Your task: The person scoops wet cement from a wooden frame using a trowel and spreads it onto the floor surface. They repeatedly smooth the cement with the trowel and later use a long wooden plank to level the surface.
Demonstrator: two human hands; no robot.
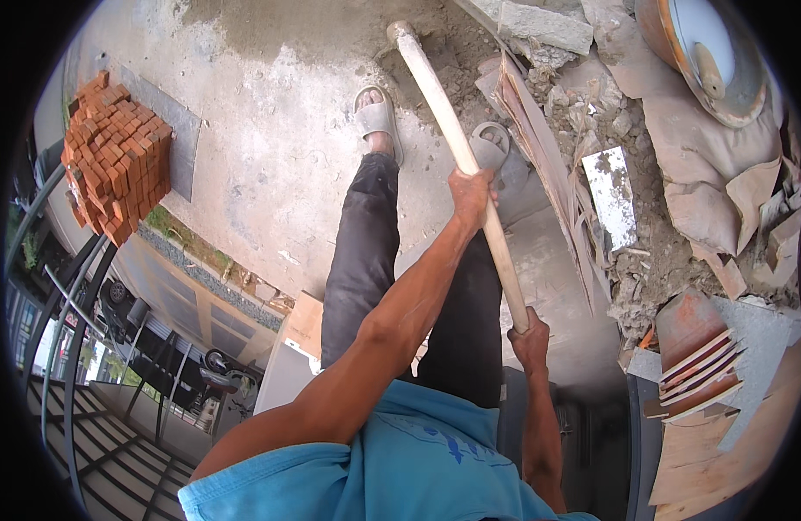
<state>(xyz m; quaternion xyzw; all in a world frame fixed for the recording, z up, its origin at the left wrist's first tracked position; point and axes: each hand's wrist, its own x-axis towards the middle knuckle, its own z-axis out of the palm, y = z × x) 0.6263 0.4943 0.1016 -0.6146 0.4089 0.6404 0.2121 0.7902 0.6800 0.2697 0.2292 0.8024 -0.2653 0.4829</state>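
Observation:
Both of my hands grip one long, pale wooden tool handle point(441, 108), which slants from the upper middle down to the right. My left hand point(472, 193) is closed round its middle, with that arm stretched across my body. Lower down, my right hand point(531, 339) wraps the near end, close to my right hip. The far end of the handle is smeared with mud and lies by a patch of grey-brown loose dirt point(426, 74). What kind of head the tool has cannot be made out. My sandalled feet stand on either side of the handle.
Rubble point(574, 113), broken boards point(548, 165) and a white plank point(610, 195) lie to the right, with a basin point(713, 61) beyond. Crumpled sheeting point(695, 191) covers part of the debris. A stack of red bricks point(118, 161) stands far left on the concrete ground point(262, 130).

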